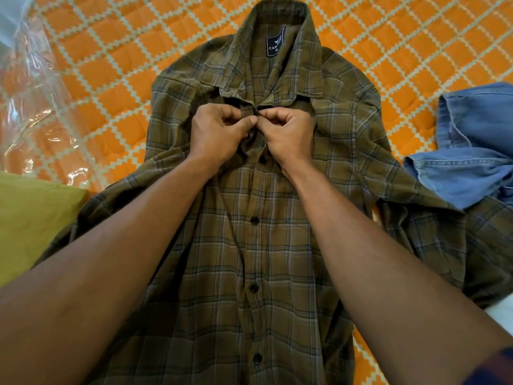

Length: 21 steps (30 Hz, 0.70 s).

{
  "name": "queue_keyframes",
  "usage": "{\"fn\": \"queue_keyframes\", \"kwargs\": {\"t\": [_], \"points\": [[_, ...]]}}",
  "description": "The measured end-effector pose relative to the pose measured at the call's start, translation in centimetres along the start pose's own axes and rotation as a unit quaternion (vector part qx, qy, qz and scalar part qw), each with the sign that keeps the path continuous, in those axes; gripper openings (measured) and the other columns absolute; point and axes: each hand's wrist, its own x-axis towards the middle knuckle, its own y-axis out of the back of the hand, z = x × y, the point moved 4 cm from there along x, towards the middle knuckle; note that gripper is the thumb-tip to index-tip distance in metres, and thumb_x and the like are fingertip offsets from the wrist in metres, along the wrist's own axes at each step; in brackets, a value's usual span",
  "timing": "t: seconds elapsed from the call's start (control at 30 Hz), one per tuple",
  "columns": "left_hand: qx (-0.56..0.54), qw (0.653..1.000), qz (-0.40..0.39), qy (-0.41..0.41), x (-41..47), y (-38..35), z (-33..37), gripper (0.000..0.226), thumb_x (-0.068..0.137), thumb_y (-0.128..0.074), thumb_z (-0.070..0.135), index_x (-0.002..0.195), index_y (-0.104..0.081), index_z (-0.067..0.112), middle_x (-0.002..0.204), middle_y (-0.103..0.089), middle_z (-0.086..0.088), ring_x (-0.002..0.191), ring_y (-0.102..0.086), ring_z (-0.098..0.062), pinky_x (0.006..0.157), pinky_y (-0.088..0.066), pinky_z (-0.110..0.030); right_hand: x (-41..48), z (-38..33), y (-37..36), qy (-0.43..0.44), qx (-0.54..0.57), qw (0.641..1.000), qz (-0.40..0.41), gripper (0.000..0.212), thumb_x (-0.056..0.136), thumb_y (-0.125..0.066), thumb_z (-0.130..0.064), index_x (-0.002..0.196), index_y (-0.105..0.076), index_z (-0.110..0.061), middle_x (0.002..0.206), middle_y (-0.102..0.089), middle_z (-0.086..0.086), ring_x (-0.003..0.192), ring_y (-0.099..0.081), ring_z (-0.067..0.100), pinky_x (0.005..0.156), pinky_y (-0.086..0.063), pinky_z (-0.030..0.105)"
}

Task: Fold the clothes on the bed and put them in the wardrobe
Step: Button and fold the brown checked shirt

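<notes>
Both hands meet at the neck of the olive plaid shirt [249,245]. The left hand [218,133] and the right hand [287,134] have their fingers curled, and each pinches a front edge of the shirt just under the collar [277,65], apparently working the top button. The shirt lies face up along the middle of the orange quilted bedspread [111,51], collar away from the person. The lower buttons [254,220] look fastened.

To do this step well, one hand should keep the buttonhole edge taut while the other tips the button through. The two fronts should be kept level so the placket runs straight. The bunched cloth at the chest then wants smoothing before any fold.

No wardrobe is in view. Clear plastic [33,107] lies at the left edge; whether it is a bag, or holds anything, cannot be told. A crumpled denim garment [472,162] lies on the shirt's right sleeve, and a yellow-green cloth [33,212] lies beside the left one.
</notes>
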Motion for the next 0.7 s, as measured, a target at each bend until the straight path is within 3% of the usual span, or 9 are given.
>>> {"fn": "queue_keyframes", "kwargs": {"t": [0.13,0.23,0.37,0.53,0.63,0.7], "points": [[0.033,0.999,0.018,-0.005,-0.09,-0.29,0.10,0.022,0.090,-0.073,0.032,0.079,-0.073,0.013,0.071,-0.072,-0.002,0.067,-0.069,-0.014,0.063,-0.057,-0.030,-0.03,-0.17,0.10,0.008,-0.004,1.000,-0.001,0.008,0.082,-0.083,-0.014,0.090,-0.082,-0.011,0.073,-0.073,-0.013,0.070,-0.071,0.002,0.064,-0.058,0.022],[0.025,0.999,0.032,-0.024,-0.47,-0.25,0.33,0.024,0.091,-0.071,0.032,0.078,-0.073,0.013,0.070,-0.071,-0.003,0.062,-0.065,-0.010,0.063,-0.057,-0.033,-0.04,-0.19,0.20,0.010,0.001,1.000,-0.003,0.007,0.082,-0.082,-0.012,0.088,-0.081,-0.011,0.070,-0.071,-0.016,0.067,-0.069,-0.002,0.063,-0.056,0.018],[-0.003,0.999,0.042,-0.034,-0.64,-0.13,0.24,0.024,0.087,-0.076,0.037,0.078,-0.071,0.016,0.071,-0.072,-0.001,0.068,-0.070,-0.015,0.062,-0.059,-0.029,-0.32,-0.44,0.11,0.018,0.007,1.000,0.002,0.003,0.084,-0.080,-0.011,0.086,-0.081,-0.009,0.070,-0.072,-0.011,0.063,-0.067,-0.004,0.057,-0.052,0.015],[0.052,0.996,0.050,-0.049,-0.40,-0.54,0.32,0.033,0.092,-0.069,0.036,0.073,-0.067,0.010,0.063,-0.065,0.002,0.059,-0.061,-0.013,0.056,-0.051,-0.028,-0.35,-0.44,0.20,0.016,0.009,1.000,0.000,0.005,0.081,-0.083,-0.011,0.080,-0.080,-0.015,0.071,-0.074,-0.008,0.069,-0.072,0.007,0.065,-0.060,0.027],[0.055,0.997,0.046,-0.028,-0.21,-0.66,0.12,0.031,0.093,-0.065,0.033,0.075,-0.068,0.009,0.066,-0.067,-0.003,0.063,-0.065,-0.018,0.062,-0.055,-0.034,-0.23,-0.20,0.10,0.011,0.022,1.000,-0.008,0.006,0.079,-0.085,-0.012,0.080,-0.080,-0.016,0.074,-0.076,-0.005,0.073,-0.074,0.011,0.070,-0.062,0.034],[0.017,0.999,0.029,-0.003,0.02,-0.58,-0.21,0.028,0.093,-0.065,0.032,0.077,-0.072,0.011,0.070,-0.071,-0.007,0.068,-0.070,-0.022,0.067,-0.060,-0.041,-0.15,-0.18,0.25,0.006,0.033,0.999,-0.006,0.007,0.078,-0.086,-0.012,0.082,-0.080,-0.014,0.074,-0.076,-0.007,0.073,-0.073,0.009,0.069,-0.062,0.031]]}}
